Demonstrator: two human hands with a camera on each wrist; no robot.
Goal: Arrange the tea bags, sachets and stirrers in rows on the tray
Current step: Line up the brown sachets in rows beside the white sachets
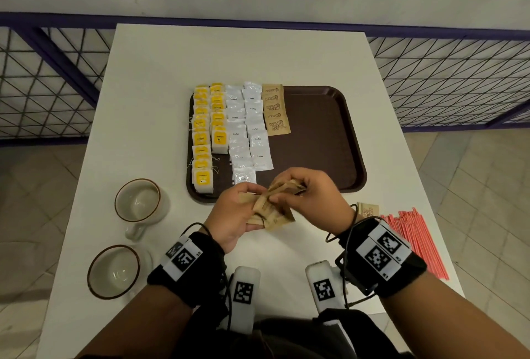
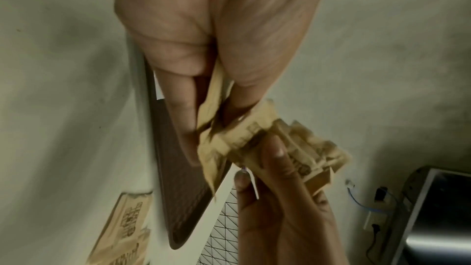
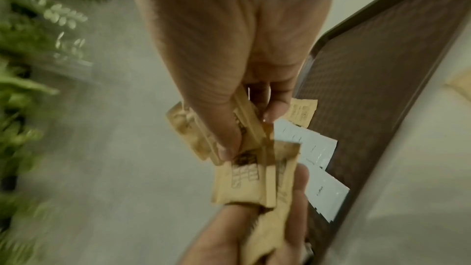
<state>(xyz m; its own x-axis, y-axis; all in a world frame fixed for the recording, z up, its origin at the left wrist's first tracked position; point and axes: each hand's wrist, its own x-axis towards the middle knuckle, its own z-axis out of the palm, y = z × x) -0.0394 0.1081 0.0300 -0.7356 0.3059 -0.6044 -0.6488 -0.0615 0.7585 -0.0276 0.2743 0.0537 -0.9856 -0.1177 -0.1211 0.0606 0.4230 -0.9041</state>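
Note:
On the brown tray (image 1: pixel 321 135) lie two rows of yellow tea bags (image 1: pixel 202 140), two rows of white coffee sachets (image 1: pixel 249 129) and a short row of brown sugar sachets (image 1: pixel 274 109). Over the tray's near edge both hands hold a loose bunch of brown sugar sachets (image 1: pixel 272 211). My left hand (image 1: pixel 252 203) cups the bunch from below, sachets (image 2: pixel 219 140) between thumb and fingers. My right hand (image 1: pixel 284 195) pinches some sachets (image 3: pixel 242 176) from the top. Red stirrers (image 1: pixel 415 238) and one more sugar sachet (image 1: pixel 369 209) lie on the table at the right.
Two empty cups (image 1: pixel 137 201) (image 1: pixel 114 271) stand on the white table (image 1: pixel 172 71) at the left. The tray's right half is bare. Two white marker blocks (image 1: pixel 243 292) sit near my body. A purple mesh railing (image 1: pixel 57 77) runs behind the table.

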